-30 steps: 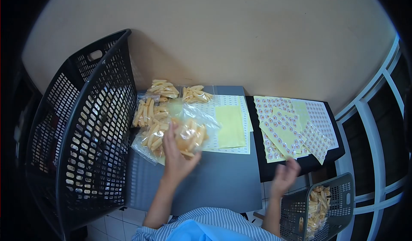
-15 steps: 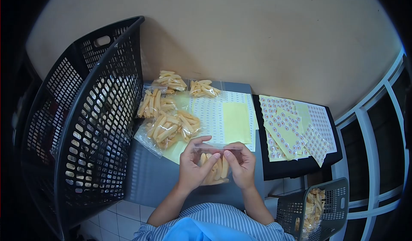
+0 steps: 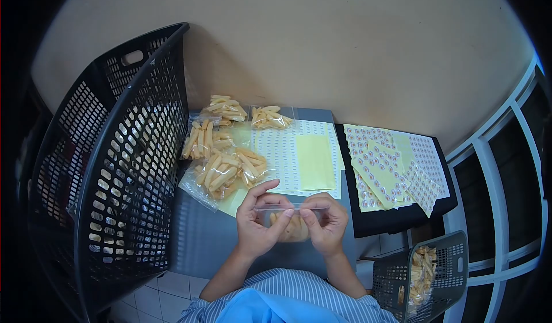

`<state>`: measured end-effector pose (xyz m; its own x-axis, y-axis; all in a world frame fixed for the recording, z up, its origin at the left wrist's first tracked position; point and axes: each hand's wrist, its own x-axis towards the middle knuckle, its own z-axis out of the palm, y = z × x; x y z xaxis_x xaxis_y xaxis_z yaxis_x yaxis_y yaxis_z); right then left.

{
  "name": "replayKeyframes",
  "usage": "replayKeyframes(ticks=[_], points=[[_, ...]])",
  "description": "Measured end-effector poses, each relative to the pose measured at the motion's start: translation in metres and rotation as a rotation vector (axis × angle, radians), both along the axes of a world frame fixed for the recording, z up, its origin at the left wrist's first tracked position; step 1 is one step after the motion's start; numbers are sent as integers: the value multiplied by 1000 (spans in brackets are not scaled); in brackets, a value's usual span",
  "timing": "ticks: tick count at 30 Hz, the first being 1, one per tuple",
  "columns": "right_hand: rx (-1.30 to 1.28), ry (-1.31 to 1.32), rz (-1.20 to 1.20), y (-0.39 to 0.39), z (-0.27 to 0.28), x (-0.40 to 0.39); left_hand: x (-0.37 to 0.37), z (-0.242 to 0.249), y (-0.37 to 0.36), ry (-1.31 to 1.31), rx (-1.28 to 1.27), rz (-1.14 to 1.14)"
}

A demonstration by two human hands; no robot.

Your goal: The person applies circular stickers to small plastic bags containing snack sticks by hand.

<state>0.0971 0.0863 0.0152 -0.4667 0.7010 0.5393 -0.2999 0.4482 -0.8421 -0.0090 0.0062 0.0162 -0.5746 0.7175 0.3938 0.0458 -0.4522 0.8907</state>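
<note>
Both hands pinch the top edge of a clear plastic bag [image 3: 293,231] filled with pale, stick-shaped snacks, over the front of the grey table [image 3: 201,237]. My left hand [image 3: 259,222] grips the left part of the edge between thumb and fingers. On the right part, my right hand [image 3: 326,222] pinches the same edge, the two thumbs close together. Fingers cover parts of the bag. Just beyond lies a sheet of small printed labels [image 3: 276,162] with a yellow backing sheet [image 3: 315,162] on it. Several filled snack bags [image 3: 221,170] lie to the left of the sheet.
A large black perforated basket [image 3: 135,127] stands at the left, with bagged items showing through its holes. Sheets of round stickers [image 3: 379,168] lie on a black surface at the right. Below them, a smaller dark basket [image 3: 451,271] holds more snacks [image 3: 422,277].
Both hands have shifted slightly lower and my right hand a little outward along the bag's top edge. The bag now tilts, so less of the snacks shows.
</note>
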Motion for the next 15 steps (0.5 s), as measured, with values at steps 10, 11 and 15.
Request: replayKeyframes(ticks=[10, 11, 15], points=[[-48, -126, 71, 2, 4, 19, -18, -9, -25, 75, -125, -154], [-80, -173, 111, 2, 1, 22, -19, -12, -27, 76, -122, -158], [-462, -209, 309, 5, -30, 25, -24, -35, -29, -117, -195, -262]])
